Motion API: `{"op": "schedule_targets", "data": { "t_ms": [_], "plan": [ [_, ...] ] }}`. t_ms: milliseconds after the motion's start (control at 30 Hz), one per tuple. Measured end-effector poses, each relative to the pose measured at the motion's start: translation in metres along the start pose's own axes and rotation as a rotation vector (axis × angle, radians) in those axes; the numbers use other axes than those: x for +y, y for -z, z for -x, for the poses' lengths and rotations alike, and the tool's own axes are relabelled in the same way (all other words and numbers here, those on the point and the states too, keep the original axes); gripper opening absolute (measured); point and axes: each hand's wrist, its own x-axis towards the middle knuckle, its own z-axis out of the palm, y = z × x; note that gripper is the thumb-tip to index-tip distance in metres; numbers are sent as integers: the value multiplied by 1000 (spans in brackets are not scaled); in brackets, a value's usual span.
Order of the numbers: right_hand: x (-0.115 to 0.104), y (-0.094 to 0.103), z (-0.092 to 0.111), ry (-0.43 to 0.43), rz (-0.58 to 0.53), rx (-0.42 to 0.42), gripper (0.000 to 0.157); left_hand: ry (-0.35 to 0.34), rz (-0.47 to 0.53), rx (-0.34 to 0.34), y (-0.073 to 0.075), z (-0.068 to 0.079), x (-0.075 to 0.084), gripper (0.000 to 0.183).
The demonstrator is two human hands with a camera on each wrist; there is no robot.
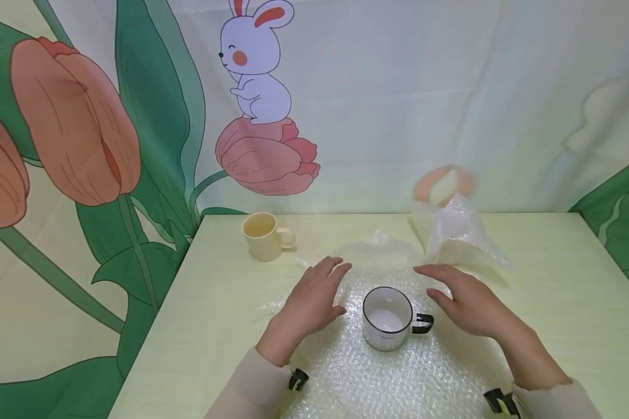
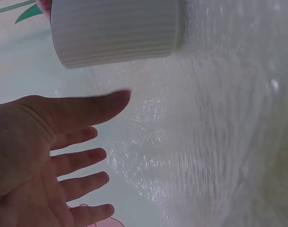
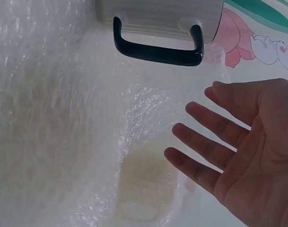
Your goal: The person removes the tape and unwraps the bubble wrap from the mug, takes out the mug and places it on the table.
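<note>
A white mug (image 1: 380,337) with a black rim and black handle (image 1: 423,324) stands upright on a sheet of bubble wrap (image 1: 377,387). My left hand (image 1: 314,299) hovers to the mug's left, fingers extended and apart from it. On the handle side is my right hand (image 1: 469,299), fingers loosely spread, touching nothing. The left wrist view shows the mug's ribbed wall (image 2: 115,35) above my thumb, with a gap between them. In the right wrist view the black handle (image 3: 155,54) lies beyond my fingertips.
A cream-yellow mug (image 1: 262,244) stands at the back left of the pale table (image 1: 188,361). At the back right sits a bubble-wrapped bundle (image 1: 456,230), its contents blurred by the wrap. A printed cloth (image 1: 372,105) with tulips and a rabbit hangs behind the table.
</note>
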Motion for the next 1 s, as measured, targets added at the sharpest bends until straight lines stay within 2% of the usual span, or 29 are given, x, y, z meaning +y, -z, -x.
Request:
{"op": "schedule_targets", "data": {
  "t_ms": [133, 267, 467, 767, 1000],
  "plan": [
    [1, 0, -8, 46, 23, -41, 48, 26, -19, -117, -2, -2, -2, 118],
    [3, -1, -15, 72, 38, -88, 52, 24, -4, -169, -4, -4, -3, 135],
    [7, -8, -30, 118, 68, -117, 63, 19, -29, -176, -10, -8, -4, 144],
    [17, -26, -49, 163, 126, -158, 89, 39, -60, -216, -20, -15, -5, 152],
    [20, -37, -60, 175, 158, -179, 92, 55, -56, -241, -25, -17, -7, 153]
  ]
}}
